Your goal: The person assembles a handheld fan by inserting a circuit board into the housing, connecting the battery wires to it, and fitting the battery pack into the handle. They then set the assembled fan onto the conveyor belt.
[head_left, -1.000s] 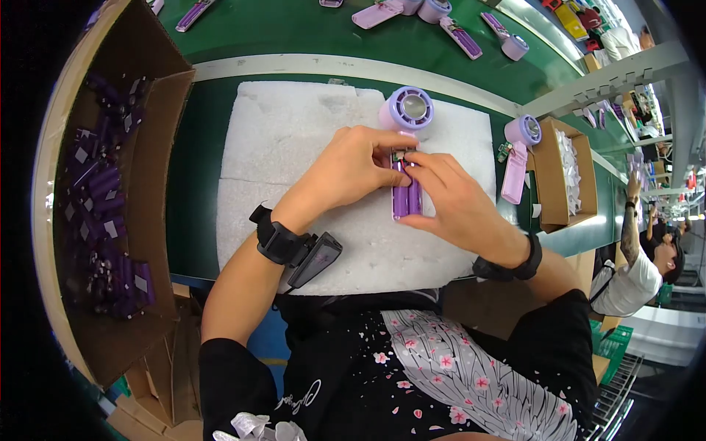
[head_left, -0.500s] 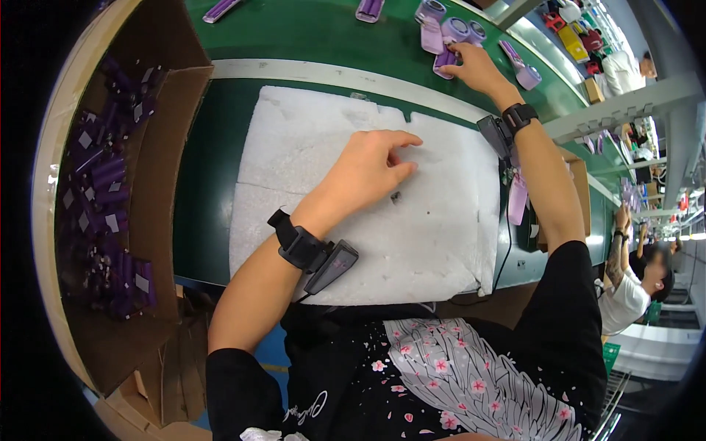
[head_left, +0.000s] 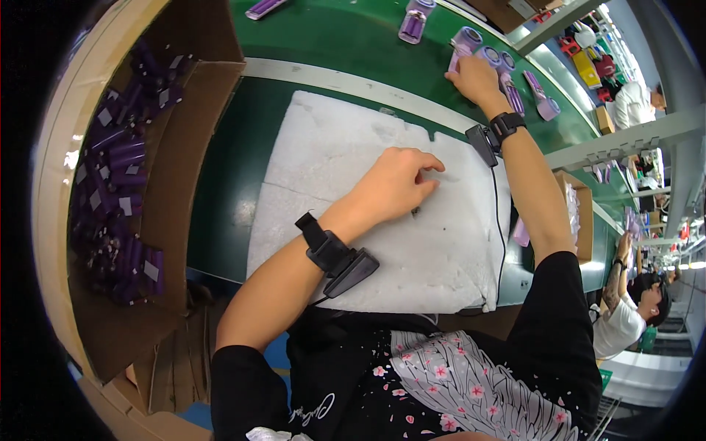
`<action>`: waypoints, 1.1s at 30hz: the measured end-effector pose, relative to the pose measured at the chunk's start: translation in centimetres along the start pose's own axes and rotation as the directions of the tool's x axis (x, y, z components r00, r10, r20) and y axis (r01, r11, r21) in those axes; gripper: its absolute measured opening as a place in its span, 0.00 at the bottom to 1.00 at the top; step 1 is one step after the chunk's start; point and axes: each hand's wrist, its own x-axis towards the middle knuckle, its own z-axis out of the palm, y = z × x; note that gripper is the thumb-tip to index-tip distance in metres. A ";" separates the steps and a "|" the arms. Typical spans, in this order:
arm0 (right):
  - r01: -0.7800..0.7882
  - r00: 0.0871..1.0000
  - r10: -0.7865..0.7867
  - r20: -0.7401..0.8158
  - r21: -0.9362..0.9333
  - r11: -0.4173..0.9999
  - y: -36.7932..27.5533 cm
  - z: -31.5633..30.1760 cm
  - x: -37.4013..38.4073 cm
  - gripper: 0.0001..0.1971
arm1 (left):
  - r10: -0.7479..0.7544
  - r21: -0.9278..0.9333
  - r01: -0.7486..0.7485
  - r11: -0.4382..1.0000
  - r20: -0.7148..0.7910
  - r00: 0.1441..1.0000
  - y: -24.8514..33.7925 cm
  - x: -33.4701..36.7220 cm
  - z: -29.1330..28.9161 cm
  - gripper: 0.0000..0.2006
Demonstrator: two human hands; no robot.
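Note:
My right hand (head_left: pixel 476 79) is stretched far out over the green conveyor belt (head_left: pixel 346 37). Its fingers lie around the handle of a purple hand-held fan (head_left: pixel 465 40), whose round head shows just beyond the knuckles. More purple fans (head_left: pixel 507 62) lie close beside it on the belt. My left hand (head_left: pixel 393 184) rests on the white foam pad (head_left: pixel 323 154) with loosely curled fingers and nothing in it. A small dark part (head_left: pixel 415 213) lies on the pad just below that hand. Both wrists carry black bands with a small device.
An open cardboard box (head_left: pixel 176 184) of purple cylindrical parts (head_left: pixel 118 176) stands at my left. A smaller box (head_left: pixel 577 213) sits at the right of the pad. Other purple pieces (head_left: pixel 412 22) lie farther up the belt. Other people work at the right (head_left: pixel 625 316).
A second ago both hands held the purple fan over the pad. My right hand has since carried it up to the belt, and my left hand has sunk onto the pad.

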 end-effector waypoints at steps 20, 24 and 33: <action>0.612 0.782 -0.600 -0.167 0.383 0.691 -8.6 -10.4 -19.9 0.10 | -0.231 -0.306 0.036 0.951 -0.628 0.743 -1.5 2.6 -0.9 0.17; 0.590 0.768 -0.639 -0.040 0.431 0.683 -10.1 -9.3 -23.0 0.11 | -0.139 -0.138 0.042 0.990 -0.841 0.523 -3.3 2.7 -4.0 0.17; 0.802 0.482 0.121 -0.868 0.492 0.339 -1.7 -19.5 -28.8 0.16 | -0.346 -0.349 -0.102 0.931 -0.937 0.054 -10.3 -1.3 -18.6 0.23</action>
